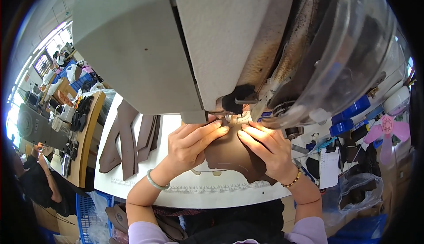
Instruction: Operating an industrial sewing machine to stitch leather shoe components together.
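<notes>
A brown piece, leather or cloth (225, 152), with a curved lower edge lies on the white machine table under the sewing machine's head (185, 58). My left hand (190, 144) grips its left side, fingers held together and tips close to the lit needle area. On its right side, my right hand (267, 149) has fingers bent and pressed together on the piece, thumb partly hidden. The machine head covers the needle and the far edge of the piece. More brown cut pieces (128, 140) lie to the left of my left hand.
The white table (145, 191) has a printed ruler along its near edge. At right are a pink fan (387, 129), a white card (329, 166) and a plastic bag (362, 193). A blue basket (86, 217) stands lower left, near another person (48, 182) at a bench.
</notes>
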Demonstrator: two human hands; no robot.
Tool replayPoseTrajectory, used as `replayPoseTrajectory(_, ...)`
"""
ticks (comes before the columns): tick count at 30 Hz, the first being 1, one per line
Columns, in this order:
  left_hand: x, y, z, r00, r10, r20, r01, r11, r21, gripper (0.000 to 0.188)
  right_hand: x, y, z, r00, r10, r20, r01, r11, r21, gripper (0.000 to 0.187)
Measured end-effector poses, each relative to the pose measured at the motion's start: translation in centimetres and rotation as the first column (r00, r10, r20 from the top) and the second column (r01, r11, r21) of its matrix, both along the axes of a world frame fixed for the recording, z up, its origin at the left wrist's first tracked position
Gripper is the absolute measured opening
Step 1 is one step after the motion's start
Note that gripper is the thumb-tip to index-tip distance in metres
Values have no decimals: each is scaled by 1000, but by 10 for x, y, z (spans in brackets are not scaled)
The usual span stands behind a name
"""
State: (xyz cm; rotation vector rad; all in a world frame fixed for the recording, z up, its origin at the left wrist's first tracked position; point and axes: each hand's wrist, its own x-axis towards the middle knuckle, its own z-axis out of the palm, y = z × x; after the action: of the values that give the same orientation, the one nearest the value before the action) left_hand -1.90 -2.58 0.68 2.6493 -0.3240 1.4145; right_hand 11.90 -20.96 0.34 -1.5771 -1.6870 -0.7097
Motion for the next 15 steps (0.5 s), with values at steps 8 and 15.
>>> replayPoseTrajectory(8,-1,-4,0,999,9,-45,-11,999,-49,50,0,0,3,999,-30,38,29,1000,11,30)
replayPoseTrajectory(15,0,1,-5,1000,-4,-30,2,999,-46,56,1,3,2,999,-28,38,27,999,25,29)
